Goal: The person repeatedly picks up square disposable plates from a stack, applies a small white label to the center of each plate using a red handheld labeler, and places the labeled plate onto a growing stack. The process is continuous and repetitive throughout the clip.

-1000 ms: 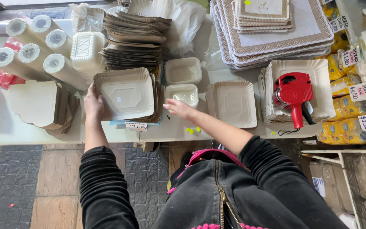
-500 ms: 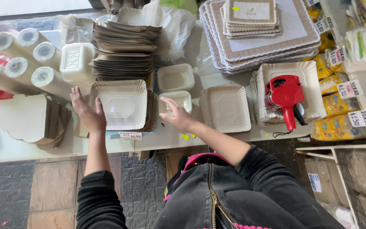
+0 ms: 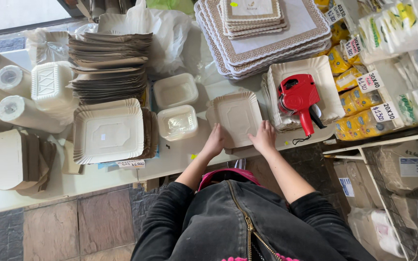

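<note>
- The left hand [image 3: 215,141] and right hand [image 3: 263,137] lie flat on the small paper tray stack [image 3: 235,116], fingers loosely spread, gripping nothing.
- The red price gun [image 3: 300,99] rests on neighbouring trays, within reach.

**Clearance around the square paper tray**

Bare table [image 3: 180,157] lay open left of the left hand [image 3: 215,141]. Clear plastic tub [image 3: 177,122] stood just beside the square paper tray [image 3: 235,116]; red price gun [image 3: 300,99] on stacked trays [image 3: 327,82] closed off the right. Large tray pile [image 3: 267,43] blocked the far side.
</note>
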